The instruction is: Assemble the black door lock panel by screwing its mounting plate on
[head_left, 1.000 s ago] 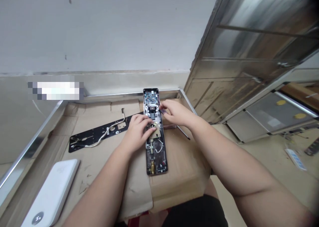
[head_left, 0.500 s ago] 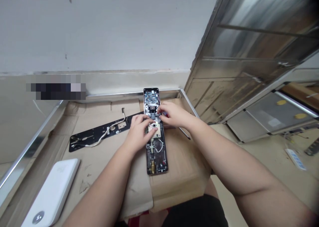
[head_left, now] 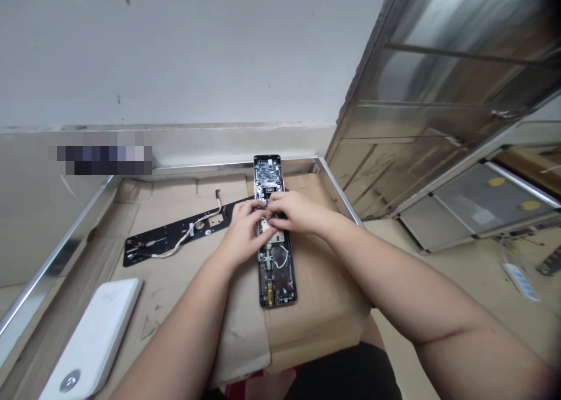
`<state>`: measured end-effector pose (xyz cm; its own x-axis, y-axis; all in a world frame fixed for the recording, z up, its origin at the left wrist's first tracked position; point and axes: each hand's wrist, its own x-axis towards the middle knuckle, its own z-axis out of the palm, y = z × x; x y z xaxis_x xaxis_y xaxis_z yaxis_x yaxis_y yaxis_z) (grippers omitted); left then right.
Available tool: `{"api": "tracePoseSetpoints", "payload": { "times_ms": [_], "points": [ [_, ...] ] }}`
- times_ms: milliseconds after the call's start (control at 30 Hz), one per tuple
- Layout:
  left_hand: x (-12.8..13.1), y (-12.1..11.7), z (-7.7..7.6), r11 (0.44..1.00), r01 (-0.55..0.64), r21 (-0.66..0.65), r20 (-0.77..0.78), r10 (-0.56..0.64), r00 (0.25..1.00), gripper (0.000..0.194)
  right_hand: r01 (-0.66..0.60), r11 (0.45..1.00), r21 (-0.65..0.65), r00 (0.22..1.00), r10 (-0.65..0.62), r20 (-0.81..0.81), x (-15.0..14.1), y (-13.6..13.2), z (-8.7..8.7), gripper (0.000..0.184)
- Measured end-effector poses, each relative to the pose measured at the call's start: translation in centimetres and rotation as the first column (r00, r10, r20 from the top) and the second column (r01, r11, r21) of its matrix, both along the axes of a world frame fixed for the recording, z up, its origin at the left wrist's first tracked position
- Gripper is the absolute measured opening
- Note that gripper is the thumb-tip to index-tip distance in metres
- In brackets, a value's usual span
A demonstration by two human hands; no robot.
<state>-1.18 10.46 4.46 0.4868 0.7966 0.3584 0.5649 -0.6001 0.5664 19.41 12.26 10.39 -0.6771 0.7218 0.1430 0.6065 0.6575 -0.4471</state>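
Note:
A long, narrow electronic lock housing (head_left: 280,271) lies opened on the cardboard, its inside facing up. At its far end is a blue circuit board (head_left: 268,173); a pale board (head_left: 277,236) sits mid-length, with a thin white wire and a brass-coloured part nearer me. My left hand (head_left: 245,230) grips the housing's left side, thumb on the pale board. From the right, my right hand (head_left: 295,211) reaches over the housing with its fingers pinched together beside the left fingertips. Whatever lies between those right fingers is hidden.
Left of the housing lies a black mounting plate (head_left: 164,237) with a pale cable (head_left: 177,245) across it. A white power bank (head_left: 94,335) rests at the near left. Cardboard (head_left: 315,295) covers the metal-edged table (head_left: 335,183), which adjoins a wall (head_left: 197,55).
My right hand has moved left and slightly nearer me, from the housing's right edge to over the pale board. My left hand has stayed nearly still. The tool at the right is now hidden.

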Motion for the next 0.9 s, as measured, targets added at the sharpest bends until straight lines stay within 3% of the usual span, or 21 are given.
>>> {"api": "tracePoseSetpoints", "payload": {
  "times_ms": [200, 367, 500, 600, 667, 767, 900],
  "points": [
    [0.0, -0.1, 0.3, 0.999, -0.043, -0.021, 0.033, 0.044, 0.999, 0.031, 0.067, 0.998, -0.006, 0.997, -0.066, 0.042, 0.3, 0.3, 0.1, 0.005],
    [0.0, 0.0, 0.0, 0.994, -0.055, -0.097, 0.148, 0.069, 0.987, 0.063, 0.147, 0.987, -0.061, 0.988, -0.144, 0.051, 0.2, -0.3, 0.3, 0.005],
    [0.0, 0.1, -0.7, 0.951, 0.047, -0.306, 0.288, 0.046, 0.956, 0.088, 0.308, 0.950, -0.044, 0.951, -0.308, -0.010, 0.1, -0.7, 0.0, 0.031],
    [0.1, -0.1, -0.9, 0.828, 0.228, -0.511, 0.445, 0.028, 0.895, 0.102, 0.482, 0.866, -0.131, 0.873, -0.488, -0.013, 0.3, -0.4, -0.5, 0.060],
    [0.1, -0.2, -0.8, 0.749, 0.314, -0.583, 0.502, 0.028, 0.864, 0.113, 0.532, 0.821, -0.206, 0.836, -0.548, -0.024, 0.5, 0.0, -0.9, 0.077],
    [-0.1, -0.1, -0.7, 0.707, 0.361, -0.608, 0.523, 0.014, 0.852, 0.123, 0.494, 0.807, -0.323, 0.834, -0.545, -0.085, 0.8, 0.5, -1.5, 0.098],
    [-0.3, 0.0, -0.6, 0.724, 0.399, -0.562, 0.515, -0.071, 0.854, 0.130, 0.331, 0.759, -0.560, 0.837, -0.511, -0.198, 0.7, 0.5, -2.2, 0.106]
  ]
}}
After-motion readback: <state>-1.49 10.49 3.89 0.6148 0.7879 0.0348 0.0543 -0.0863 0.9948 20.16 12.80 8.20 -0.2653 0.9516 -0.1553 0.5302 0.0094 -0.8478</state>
